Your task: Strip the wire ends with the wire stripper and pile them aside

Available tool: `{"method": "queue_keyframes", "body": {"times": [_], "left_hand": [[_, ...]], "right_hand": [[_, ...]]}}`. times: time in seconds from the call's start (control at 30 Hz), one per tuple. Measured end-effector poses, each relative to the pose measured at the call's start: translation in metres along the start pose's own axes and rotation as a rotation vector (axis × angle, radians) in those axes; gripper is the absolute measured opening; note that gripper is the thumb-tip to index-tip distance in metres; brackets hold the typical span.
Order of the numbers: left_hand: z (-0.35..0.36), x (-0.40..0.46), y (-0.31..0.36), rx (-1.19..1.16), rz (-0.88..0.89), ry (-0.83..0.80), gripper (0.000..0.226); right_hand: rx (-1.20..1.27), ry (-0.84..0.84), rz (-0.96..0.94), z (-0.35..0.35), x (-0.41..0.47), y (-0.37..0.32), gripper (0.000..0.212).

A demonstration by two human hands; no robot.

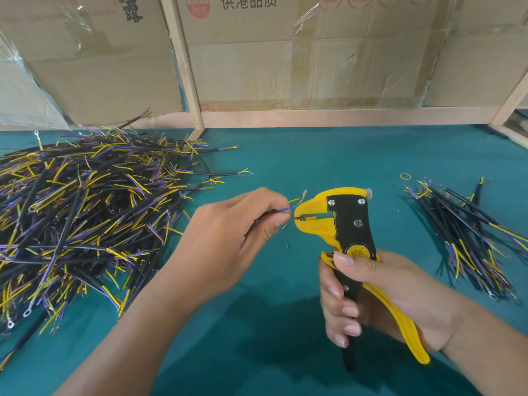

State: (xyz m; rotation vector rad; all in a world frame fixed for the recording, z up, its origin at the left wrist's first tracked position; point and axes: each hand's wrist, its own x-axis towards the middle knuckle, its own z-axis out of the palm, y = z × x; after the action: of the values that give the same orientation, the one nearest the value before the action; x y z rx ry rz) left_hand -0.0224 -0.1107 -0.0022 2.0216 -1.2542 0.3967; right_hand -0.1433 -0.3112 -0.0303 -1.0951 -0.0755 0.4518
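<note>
The left hand [228, 232] pinches a wire [281, 210] into the wire stripper [340, 224] gripped by the right hand [371, 295]; stripping is underway, a handle squeeze likely next.

- The left hand [228, 238] hides most of the wire [285, 209] it pinches.
- The large wire pile [80, 212] runs off the left edge.
- The right hand [380, 298] covers the wire stripper [343, 224] handles' middle.
</note>
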Motion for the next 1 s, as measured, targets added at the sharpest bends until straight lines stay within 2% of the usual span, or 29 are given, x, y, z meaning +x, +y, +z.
{"method": "queue_keyframes", "body": {"times": [0.47, 0.67, 0.83, 1.0], "left_hand": [[0.0, -0.001, 0.0, -0.039, -0.005, -0.007, 0.007], [0.002, -0.002, -0.002, -0.034, 0.002, -0.052, 0.01], [0.001, -0.001, -0.006, -0.013, -0.013, -0.053, 0.012], [0.0, 0.0, -0.008, -0.022, 0.019, -0.069, 0.014]], "right_hand": [[0.014, 0.025, 0.018, 0.007, -0.002, -0.004, 0.051], [-0.01, 0.183, 0.024, 0.006, 0.0, -0.008, 0.06], [-0.03, 0.189, 0.028, 0.007, 0.0, -0.009, 0.059], [-0.001, 0.113, 0.013, 0.003, -0.002, -0.012, 0.055]]}}
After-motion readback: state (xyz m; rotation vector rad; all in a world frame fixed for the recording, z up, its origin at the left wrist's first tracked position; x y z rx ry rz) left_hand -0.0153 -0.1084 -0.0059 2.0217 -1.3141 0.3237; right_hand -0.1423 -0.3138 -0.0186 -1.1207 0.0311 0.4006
